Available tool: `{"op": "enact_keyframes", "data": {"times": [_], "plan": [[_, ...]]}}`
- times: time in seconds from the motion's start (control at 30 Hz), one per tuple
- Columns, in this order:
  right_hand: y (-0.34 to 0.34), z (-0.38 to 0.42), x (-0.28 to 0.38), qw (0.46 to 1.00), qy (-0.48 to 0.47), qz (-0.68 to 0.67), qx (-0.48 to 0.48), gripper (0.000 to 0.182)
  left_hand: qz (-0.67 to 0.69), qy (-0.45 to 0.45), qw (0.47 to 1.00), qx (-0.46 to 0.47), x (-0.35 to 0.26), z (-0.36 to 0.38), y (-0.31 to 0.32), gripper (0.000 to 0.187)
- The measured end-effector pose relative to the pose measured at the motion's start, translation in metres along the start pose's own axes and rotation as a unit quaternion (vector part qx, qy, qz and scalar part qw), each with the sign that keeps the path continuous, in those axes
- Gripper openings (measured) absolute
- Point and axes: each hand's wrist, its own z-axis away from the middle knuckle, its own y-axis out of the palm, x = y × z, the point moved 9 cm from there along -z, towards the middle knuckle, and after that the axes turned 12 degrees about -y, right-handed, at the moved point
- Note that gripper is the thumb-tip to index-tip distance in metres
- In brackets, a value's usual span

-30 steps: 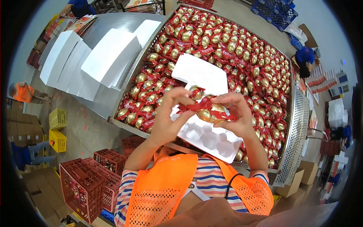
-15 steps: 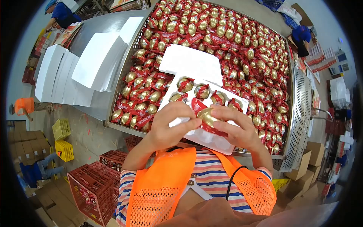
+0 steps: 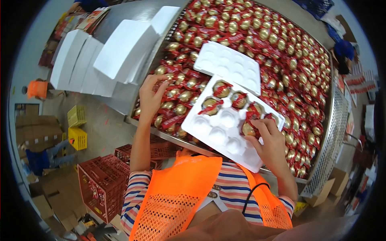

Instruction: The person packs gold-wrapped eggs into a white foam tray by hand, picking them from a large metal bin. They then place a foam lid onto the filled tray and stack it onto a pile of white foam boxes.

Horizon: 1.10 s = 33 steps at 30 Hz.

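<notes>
Five gold-foil balls in red wrappers sit in cups of the white foam tray, four along its far row and one in the next row, toward its left end. My right hand pinches another gold ball between thumb and fingers, at a cup in the tray's right part. My left hand is well to the left of the tray, open, thumb and fingers apart above the loose wrapped balls; I can't tell whether the fingertips touch any.

The tray lies tilted across the near side of the metal bin, partly over its rim. Just beyond the tray, against its far edge, is a dimpled white foam lid, lying on the balls. Left of the tray, past the bin wall, white foam pieces stand on a metal table. Lower left of the tray are red plastic crates.
</notes>
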Motion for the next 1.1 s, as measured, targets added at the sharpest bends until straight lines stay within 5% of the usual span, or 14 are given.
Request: {"op": "enact_keyframes", "data": {"times": [0.2,0.33,0.5,0.6,0.63,0.73,0.87,0.9,0.97,1.1], "plan": [[0.015,-0.024,0.013,0.99,-0.047,0.075,0.109,0.042,-0.252,0.087,0.961,0.068,0.036,-0.038,0.028,0.027],[0.022,-0.03,0.012,0.979,-0.085,0.083,0.167,0.037,-0.452,0.154,0.868,0.138,0.056,-0.051,0.064,0.037],[0.045,-0.025,0.024,0.959,-0.088,0.187,0.192,0.038,-0.466,0.058,0.859,0.205,0.067,-0.076,0.074,0.05],[0.042,-0.026,0.02,0.972,-0.059,0.134,0.184,0.037,-0.495,0.033,0.835,0.239,0.082,-0.089,0.086,0.05],[0.038,-0.028,0.021,0.973,-0.059,0.108,0.195,0.036,-0.506,0.087,0.826,0.233,0.076,-0.091,0.089,0.036],[0.026,-0.036,0.023,0.972,-0.06,0.073,0.214,0.035,-0.475,0.022,0.832,0.286,0.068,-0.097,0.075,0.029],[0.036,-0.031,0.023,0.966,-0.061,0.13,0.215,0.029,-0.106,0.008,0.954,0.282,0.049,-0.106,0.032,0.033],[0.038,-0.031,0.024,0.962,-0.065,0.148,0.22,0.028,0.044,-0.07,0.95,0.302,0.046,-0.101,0.026,0.035],[0.042,-0.03,0.024,0.959,-0.066,0.148,0.23,0.026,0.336,-0.211,0.864,0.308,0.026,-0.074,0.015,0.038],[0.042,-0.038,0.016,0.956,-0.046,0.098,0.274,0.029,0.556,-0.156,0.736,0.354,0.004,-0.037,0.021,0.043]]}}
